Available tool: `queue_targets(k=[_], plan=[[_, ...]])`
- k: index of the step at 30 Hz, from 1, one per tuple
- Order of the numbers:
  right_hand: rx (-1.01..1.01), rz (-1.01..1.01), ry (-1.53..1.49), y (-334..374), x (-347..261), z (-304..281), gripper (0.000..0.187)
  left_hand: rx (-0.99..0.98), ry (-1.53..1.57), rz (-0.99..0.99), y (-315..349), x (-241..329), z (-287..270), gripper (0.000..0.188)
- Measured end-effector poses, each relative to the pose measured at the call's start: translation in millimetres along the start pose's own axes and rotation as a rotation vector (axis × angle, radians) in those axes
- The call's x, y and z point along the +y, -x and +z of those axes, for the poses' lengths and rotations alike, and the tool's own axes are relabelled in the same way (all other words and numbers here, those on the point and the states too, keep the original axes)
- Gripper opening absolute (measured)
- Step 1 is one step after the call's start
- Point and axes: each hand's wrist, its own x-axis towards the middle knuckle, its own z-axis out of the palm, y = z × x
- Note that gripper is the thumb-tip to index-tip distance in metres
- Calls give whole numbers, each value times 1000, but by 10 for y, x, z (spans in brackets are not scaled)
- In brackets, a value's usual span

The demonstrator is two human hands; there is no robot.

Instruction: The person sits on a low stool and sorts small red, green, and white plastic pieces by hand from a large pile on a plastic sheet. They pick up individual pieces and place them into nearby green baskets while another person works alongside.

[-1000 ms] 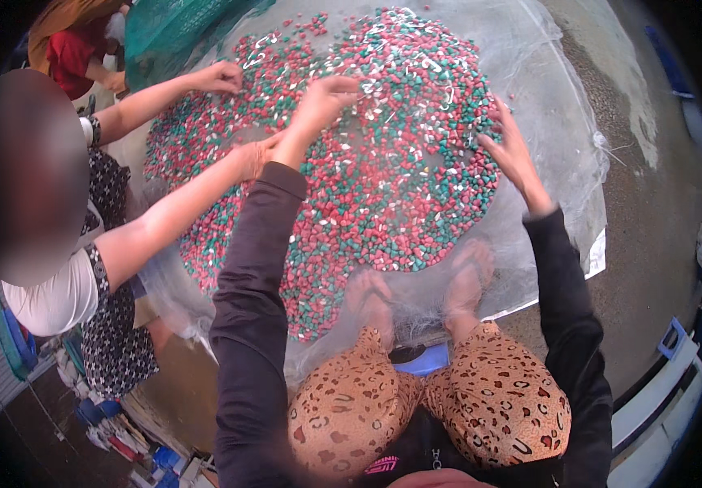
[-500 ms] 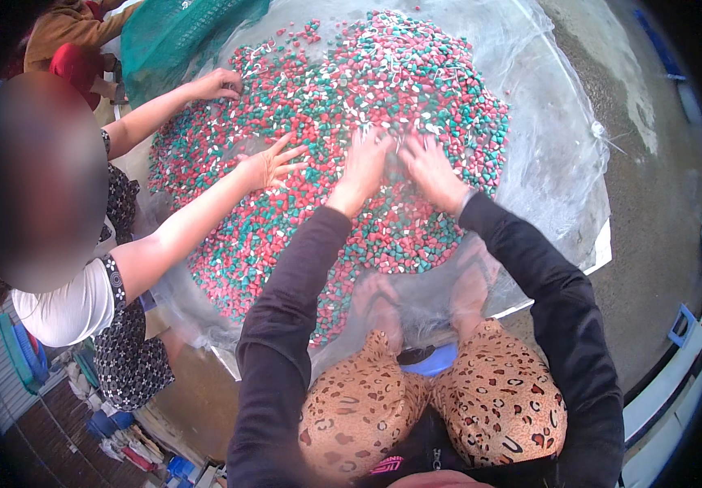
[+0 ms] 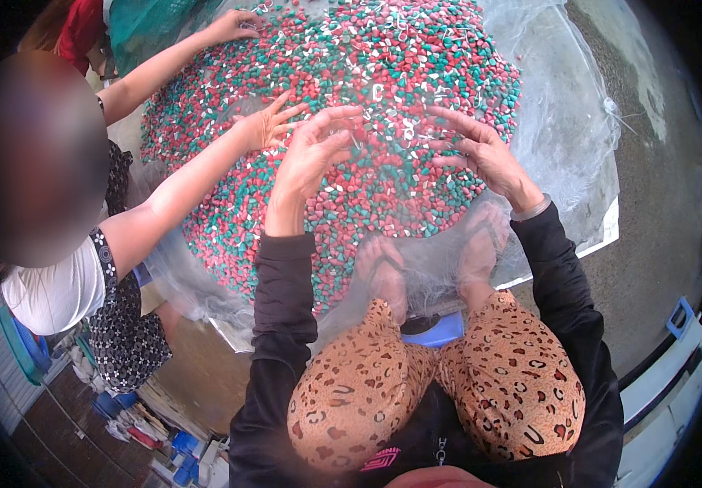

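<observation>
A wide heap of small red, pink, green and white pieces [image 3: 400, 195] lies in front of me on a clear plastic sheet. Over its left-middle part I hold my left hand [image 3: 302, 163], fingers bent and apart from the thumb. A thin white sliver shows by that thumb; whether it touches the hand is unclear. My right hand [image 3: 485, 154] hovers above the heap's right side, its fingers spread with nothing visible between them. Among the pieces between my hands are thin white curled bits [image 3: 378, 93].
A person on the left reaches in, with one hand [image 3: 268, 128] beside my left hand and another [image 3: 237, 26] at the far left edge. The plastic sheet [image 3: 562, 146] borders the heap; green netting [image 3: 143, 37] lies far left. A blue stool [image 3: 440, 329] is beneath me.
My hands have lifted from the middle of the heap and moved apart, the left one leftward and the right one rightward. The other person's near hand stays spread on the pieces.
</observation>
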Motion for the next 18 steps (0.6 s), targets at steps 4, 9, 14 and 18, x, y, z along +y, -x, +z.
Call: queue_targets(k=[4,9,14,18], plan=[[26,103,47,-60,-72,44,51,79,-39,-66,-17,-18,-31,32],[34,-12,619,-361,59,-35,53,-31,-151,-111,-65,-79,-86,35],[123,-191,857,-608,354,-137,56,33,-308,-66,-73,-75,-135,41],[157,-439,1452,-674,635,-141,47,-49,-449,-111,-117,-72,-171,37]])
